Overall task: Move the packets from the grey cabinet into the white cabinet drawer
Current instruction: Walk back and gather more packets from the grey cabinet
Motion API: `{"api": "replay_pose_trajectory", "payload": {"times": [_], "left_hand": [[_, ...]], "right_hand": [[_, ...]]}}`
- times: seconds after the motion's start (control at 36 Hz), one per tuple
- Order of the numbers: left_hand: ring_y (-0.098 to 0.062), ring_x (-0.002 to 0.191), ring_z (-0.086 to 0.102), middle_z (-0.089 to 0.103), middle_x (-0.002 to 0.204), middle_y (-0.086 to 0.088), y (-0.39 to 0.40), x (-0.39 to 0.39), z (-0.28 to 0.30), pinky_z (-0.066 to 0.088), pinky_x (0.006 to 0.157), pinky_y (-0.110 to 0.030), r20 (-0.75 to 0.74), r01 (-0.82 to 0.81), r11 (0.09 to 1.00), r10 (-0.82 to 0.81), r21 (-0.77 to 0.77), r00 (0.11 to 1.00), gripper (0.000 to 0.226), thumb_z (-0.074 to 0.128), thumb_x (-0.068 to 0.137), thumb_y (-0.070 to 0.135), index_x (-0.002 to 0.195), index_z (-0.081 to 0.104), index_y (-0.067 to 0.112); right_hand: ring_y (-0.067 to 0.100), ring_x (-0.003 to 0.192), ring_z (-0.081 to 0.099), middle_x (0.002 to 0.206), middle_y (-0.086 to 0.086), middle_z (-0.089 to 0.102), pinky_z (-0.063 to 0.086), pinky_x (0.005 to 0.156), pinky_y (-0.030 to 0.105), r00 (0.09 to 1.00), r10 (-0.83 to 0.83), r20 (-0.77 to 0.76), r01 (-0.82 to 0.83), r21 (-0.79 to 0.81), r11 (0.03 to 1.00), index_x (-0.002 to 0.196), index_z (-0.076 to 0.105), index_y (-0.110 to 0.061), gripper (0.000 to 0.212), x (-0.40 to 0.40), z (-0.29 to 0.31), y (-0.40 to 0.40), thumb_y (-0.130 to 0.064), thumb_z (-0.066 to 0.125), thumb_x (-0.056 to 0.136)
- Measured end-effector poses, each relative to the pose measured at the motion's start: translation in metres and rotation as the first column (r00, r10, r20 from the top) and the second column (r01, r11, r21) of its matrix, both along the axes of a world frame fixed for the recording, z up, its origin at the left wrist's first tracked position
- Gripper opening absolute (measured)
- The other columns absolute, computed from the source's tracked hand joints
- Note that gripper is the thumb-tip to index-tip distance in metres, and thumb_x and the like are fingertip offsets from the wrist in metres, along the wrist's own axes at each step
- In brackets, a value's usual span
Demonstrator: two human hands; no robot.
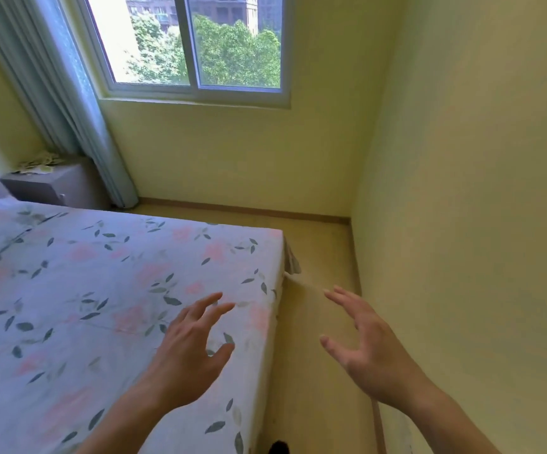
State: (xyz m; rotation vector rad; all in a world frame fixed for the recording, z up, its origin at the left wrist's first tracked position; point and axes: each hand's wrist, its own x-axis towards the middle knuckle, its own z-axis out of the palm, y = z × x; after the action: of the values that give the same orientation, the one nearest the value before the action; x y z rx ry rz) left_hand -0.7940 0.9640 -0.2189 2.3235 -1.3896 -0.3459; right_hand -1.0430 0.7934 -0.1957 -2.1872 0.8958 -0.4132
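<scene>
Two bare hands, left hand and right hand, spread wide, holding nothing. Pale packets, blurred, possibly paper, lie atop the low grey bedside cabinet beyond the floral-sheeted bed. Judged light, floppy; pinch by edges.

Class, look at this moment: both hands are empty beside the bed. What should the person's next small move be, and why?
Probably walk along the bed towards the grey cabinet by the curtain. The left hand and right hand are open and hold nothing, the packets seem to lie on that far cabinet, and no white cabinet is in view.
</scene>
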Motion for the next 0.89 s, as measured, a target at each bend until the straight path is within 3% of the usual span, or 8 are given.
{"api": "replay_pose_trajectory", "payload": {"times": [0.17,0.31,0.5,0.69,0.89], "left_hand": [[-0.009,0.147,0.026,0.023,0.159,0.026,-0.099,0.044,0.0,0.027,0.122,-0.039,-0.034,-0.055,0.997,0.054,-0.044,0.998,0.062,0.065,0.091,0.048,0.146,0.036,0.048],[-0.008,0.148,0.024,0.021,0.16,0.025,-0.196,0.077,0.018,0.026,0.121,-0.036,0.006,-0.005,0.998,0.006,-0.055,1.0,0.062,0.064,0.092,0.048,0.147,0.036,0.046],[-0.003,0.146,0.021,0.019,0.159,0.028,-0.338,0.116,0.037,0.025,0.121,-0.032,0.047,0.014,0.994,-0.009,-0.11,0.999,0.062,0.063,0.092,0.049,0.147,0.036,0.047],[-0.005,0.145,0.026,0.023,0.158,0.027,-0.462,0.142,0.036,0.029,0.119,-0.033,0.043,-0.094,0.986,0.101,-0.137,0.994,0.059,0.064,0.092,0.048,0.145,0.039,0.047],[-0.002,0.143,0.026,0.022,0.156,0.032,-0.528,0.179,0.038,0.028,0.119,-0.031,0.038,-0.257,0.955,0.265,-0.15,0.963,0.061,0.064,0.089,0.053,0.143,0.036,0.052]], "right_hand": [[-0.013,0.142,0.023,0.154,-0.033,0.026,0.026,0.123,0.031,0.999,0.047,0.002,-0.047,0.001,0.999,0.144,0.033,-0.055,0.068,0.06,0.004,-0.107,-0.04,0.071,0.09],[-0.011,0.143,0.024,0.154,-0.034,0.025,0.027,0.123,0.034,0.998,0.06,0.019,-0.06,-0.002,0.998,0.147,0.035,-0.049,0.068,0.1,0.015,-0.194,-0.041,0.071,0.09],[-0.011,0.144,0.022,0.155,-0.036,0.022,0.029,0.123,0.038,0.996,0.078,0.035,-0.078,-0.006,0.997,0.145,0.031,-0.057,0.069,0.136,0.017,-0.336,-0.043,0.07,0.09],[-0.013,0.143,0.02,0.155,-0.036,0.021,0.026,0.123,0.033,0.985,0.168,0.037,-0.167,-0.021,0.986,0.148,0.029,-0.053,0.071,0.182,0.016,-0.478,-0.044,0.069,0.09],[-0.008,0.143,0.022,0.157,-0.031,0.023,0.022,0.123,0.03,0.941,0.338,0.0,-0.338,-0.032,0.941,0.151,0.03,-0.045,0.071,0.259,0.042,-0.586,-0.042,0.068,0.092]]}}
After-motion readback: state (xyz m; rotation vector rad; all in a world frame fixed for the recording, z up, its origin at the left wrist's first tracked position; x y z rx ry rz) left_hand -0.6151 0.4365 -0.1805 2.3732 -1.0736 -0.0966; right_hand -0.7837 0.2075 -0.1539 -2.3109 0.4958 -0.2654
